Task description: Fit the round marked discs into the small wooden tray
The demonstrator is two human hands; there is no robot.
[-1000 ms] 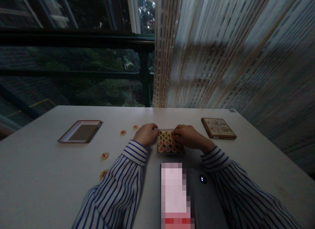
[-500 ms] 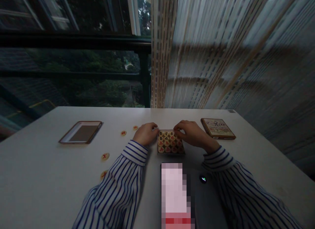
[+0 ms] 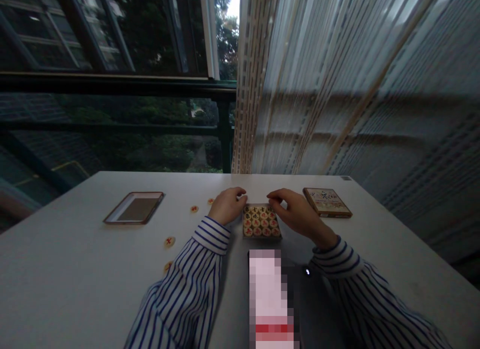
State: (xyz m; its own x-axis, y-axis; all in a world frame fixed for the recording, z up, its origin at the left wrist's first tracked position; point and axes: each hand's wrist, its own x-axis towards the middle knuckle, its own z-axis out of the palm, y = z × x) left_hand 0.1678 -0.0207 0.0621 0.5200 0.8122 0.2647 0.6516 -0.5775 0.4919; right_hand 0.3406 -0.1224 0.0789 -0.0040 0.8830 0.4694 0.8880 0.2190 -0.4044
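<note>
A small box of Chinese chess pieces (image 3: 261, 222) sits on the table in front of me, its round wooden discs lying in rows with black and red characters. At its back left corner is my left hand (image 3: 228, 205), fingers curled in towards the thumb. Across from it, my right hand (image 3: 294, 209) is bent over the back right corner in a similar pinch and covers part of that side. Whatever the fingertips hold, if anything, is too small or too clear to make out.
Loose chess pieces, one of them a disc (image 3: 169, 241), lie left of my left arm. An open shallow box part (image 3: 135, 208) rests at the far left. The printed box (image 3: 327, 202) is at the right. A phone (image 3: 268, 289) with a blurred screen lies nearest me.
The camera view has tilted up and shifted a little to the left. Both hands have risen slightly off the box's back corners, and more of the pieces shows.
</note>
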